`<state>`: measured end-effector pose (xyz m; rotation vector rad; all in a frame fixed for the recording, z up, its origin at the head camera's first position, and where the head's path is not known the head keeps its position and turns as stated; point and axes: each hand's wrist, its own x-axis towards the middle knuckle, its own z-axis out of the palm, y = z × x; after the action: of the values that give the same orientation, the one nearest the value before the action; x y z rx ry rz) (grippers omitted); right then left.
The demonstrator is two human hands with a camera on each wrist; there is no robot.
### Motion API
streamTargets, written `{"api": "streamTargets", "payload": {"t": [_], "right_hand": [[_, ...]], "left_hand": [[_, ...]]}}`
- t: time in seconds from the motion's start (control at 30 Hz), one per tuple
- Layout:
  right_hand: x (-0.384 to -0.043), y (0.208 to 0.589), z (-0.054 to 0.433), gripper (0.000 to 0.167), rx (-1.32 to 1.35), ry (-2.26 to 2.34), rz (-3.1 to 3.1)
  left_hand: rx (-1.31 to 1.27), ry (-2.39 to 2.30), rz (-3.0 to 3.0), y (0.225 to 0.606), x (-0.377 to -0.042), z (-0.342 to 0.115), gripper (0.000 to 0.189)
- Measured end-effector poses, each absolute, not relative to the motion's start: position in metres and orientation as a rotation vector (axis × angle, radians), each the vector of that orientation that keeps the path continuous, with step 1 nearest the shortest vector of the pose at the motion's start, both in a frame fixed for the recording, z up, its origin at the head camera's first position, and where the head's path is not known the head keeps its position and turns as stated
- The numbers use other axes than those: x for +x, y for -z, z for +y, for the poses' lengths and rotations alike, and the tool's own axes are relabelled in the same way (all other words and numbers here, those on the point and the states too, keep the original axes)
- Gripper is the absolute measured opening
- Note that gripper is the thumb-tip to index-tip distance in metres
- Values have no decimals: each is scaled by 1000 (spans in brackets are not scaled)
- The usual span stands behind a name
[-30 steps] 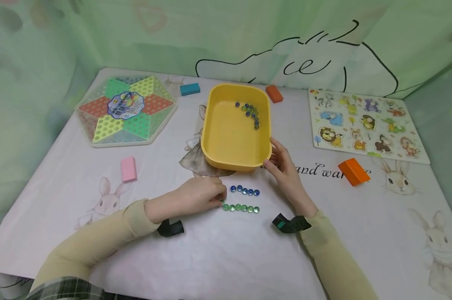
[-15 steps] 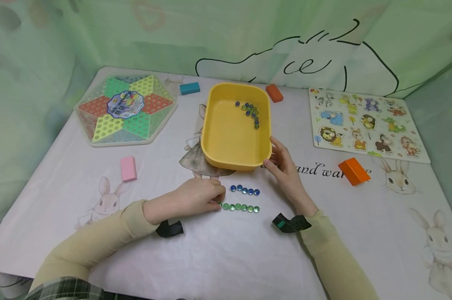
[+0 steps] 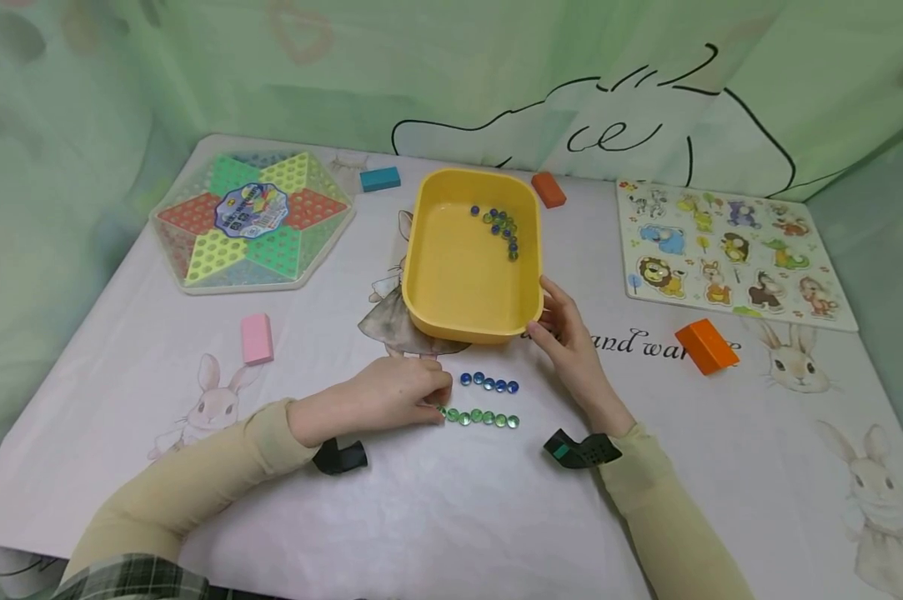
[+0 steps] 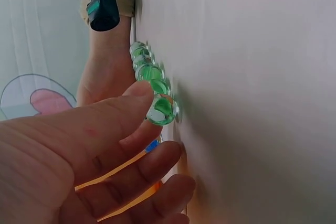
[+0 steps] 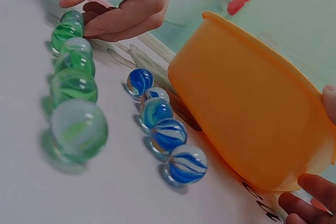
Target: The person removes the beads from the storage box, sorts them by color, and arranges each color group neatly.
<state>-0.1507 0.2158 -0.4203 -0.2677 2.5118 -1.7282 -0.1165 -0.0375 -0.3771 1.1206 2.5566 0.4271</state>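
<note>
My left hand (image 3: pixel 387 393) pinches a green marble (image 4: pixel 161 109) between thumb and index finger at the left end of a row of green marbles (image 3: pixel 477 416) on the table. The other fingers of that hand are loosely bent. A shorter row of blue marbles (image 5: pixel 169 135) lies just beyond, apart from the green row. My right hand (image 3: pixel 571 350) holds the near right corner of a yellow tub (image 3: pixel 459 296), thumb at the rim and fingers along the side. Several blue and green marbles (image 3: pixel 499 222) lie inside the tub, toward its far right.
A Chinese checkers board (image 3: pixel 252 221) lies at the back left, an animal puzzle board (image 3: pixel 729 250) at the back right. Around the tub are blocks: blue (image 3: pixel 379 179), red (image 3: pixel 549 190), pink (image 3: pixel 257 338) and orange (image 3: pixel 707 346). A green curtain (image 3: pixel 331 83) hangs behind the table.
The green marble at my left fingertips has come down slightly into line with the left end of the green row. My right hand and the tub have stayed in place.
</note>
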Motion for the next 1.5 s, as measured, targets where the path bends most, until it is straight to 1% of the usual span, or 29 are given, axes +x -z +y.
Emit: {"api": "streamTargets", "payload": {"t": [0.27,0.43,0.53,0.6,0.7,0.8,0.93,1.0,1.1,1.17,1.3,1.4,1.5], "right_hand": [[-151,419,216,60,-270,1742,2509],[-151,420,216,61,-278,1749,2496],[-150,419,217,61,-282,1746,2498],[-151,418,218,60,-286,1750,2504],[-151,418,220,60,-302,1762,2504],[-152,418,221,60,-313,1770,2488],[-150,418,219,60,-281,1761,2465],[-149,418,217,60,-259,1751,2462],[-147,418,215,61,-251,1741,2465],[-146,418,214,61,-259,1736,2480],[-146,417,215,61,-272,1733,2500],[-146,417,215,61,-262,1727,2499],[-147,417,216,61,-251,1729,2490]], "left_hand": [[1132,-424,2541,372,-121,-38,20],[1183,-522,2407,350,-132,-37,22],[1271,-646,2182,326,-152,-34,22],[1332,-708,2022,308,-172,-30,21],[1293,-800,1847,288,-205,-20,23],[1177,-888,1874,279,-238,-6,25],[949,-957,2085,288,-272,12,24],[834,-929,2201,298,-283,20,22],[739,-775,2347,316,-292,32,21],[719,-638,2414,325,-296,40,21],[791,-387,2501,338,-300,53,23],[835,-266,2542,342,-301,58,24],[822,-232,2565,343,-300,61,24]]}}
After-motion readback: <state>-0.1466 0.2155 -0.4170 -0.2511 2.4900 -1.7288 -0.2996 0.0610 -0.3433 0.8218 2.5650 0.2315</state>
